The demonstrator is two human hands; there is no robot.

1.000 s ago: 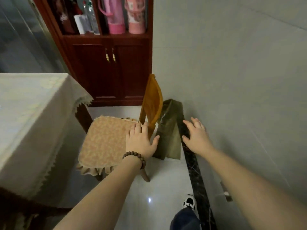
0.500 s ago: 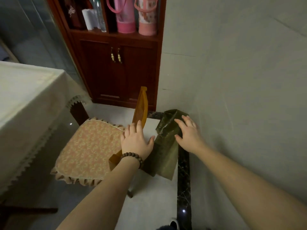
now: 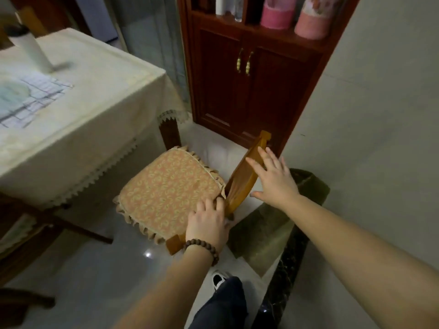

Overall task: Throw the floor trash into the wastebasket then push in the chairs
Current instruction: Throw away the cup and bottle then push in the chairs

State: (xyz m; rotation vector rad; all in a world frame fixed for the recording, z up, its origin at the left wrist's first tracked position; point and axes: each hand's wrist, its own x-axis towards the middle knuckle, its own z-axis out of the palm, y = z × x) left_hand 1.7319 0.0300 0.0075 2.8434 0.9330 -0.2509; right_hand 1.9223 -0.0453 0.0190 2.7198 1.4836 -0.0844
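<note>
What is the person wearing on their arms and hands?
Both arms are bare, with no sleeves in view and no gloves. The left hand has a bracelet of round dark brown beads around its wrist. The right hand and its wrist wear nothing, and I can see no rings on the fingers.

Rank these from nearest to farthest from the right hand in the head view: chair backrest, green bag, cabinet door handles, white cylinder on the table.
1. Chair backrest: under the right hand, touching it.
2. Green bag: just below and right, by the wall.
3. Cabinet door handles: above, on the cabinet.
4. White cylinder: far left, on the table.
</note>
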